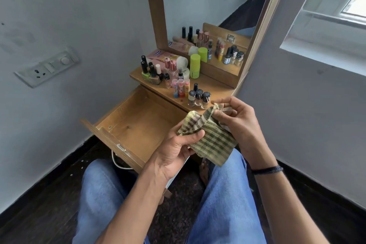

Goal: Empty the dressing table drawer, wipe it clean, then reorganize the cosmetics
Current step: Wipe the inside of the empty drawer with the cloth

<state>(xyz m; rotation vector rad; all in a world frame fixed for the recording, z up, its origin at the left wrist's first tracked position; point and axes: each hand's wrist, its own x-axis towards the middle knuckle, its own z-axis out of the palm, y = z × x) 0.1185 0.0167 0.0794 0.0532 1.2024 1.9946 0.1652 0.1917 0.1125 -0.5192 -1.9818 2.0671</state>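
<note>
- A switch plate with a socket [47, 66] sits on the grey wall at far left.
- The drawer [136, 125] of the dressing table stands pulled out, its bare wooden floor in view.
- The cosmetics [170, 73] stand crowded on the tabletop [215, 87] above the drawer: nail polish bottles, three striped sticks [181, 87], a lime green container [194, 66], and three small dark-capped bottles [199, 98] near the front edge.
- The left hand [178, 148] grips the checked cloth [210, 136], thumb pressed on top and fingers curled beneath.
- The cloth hangs between both hands, over the drawer's right corner and the person's knee.
- The right hand [237, 123] pinches a bunched corner of the cloth between thumb and forefinger, the other fingers loosely apart; a dark band [267, 170] circles the wrist.
- A mirror [208, 6] rises behind the tabletop, and a window [352, 6] lies at far right.
</note>
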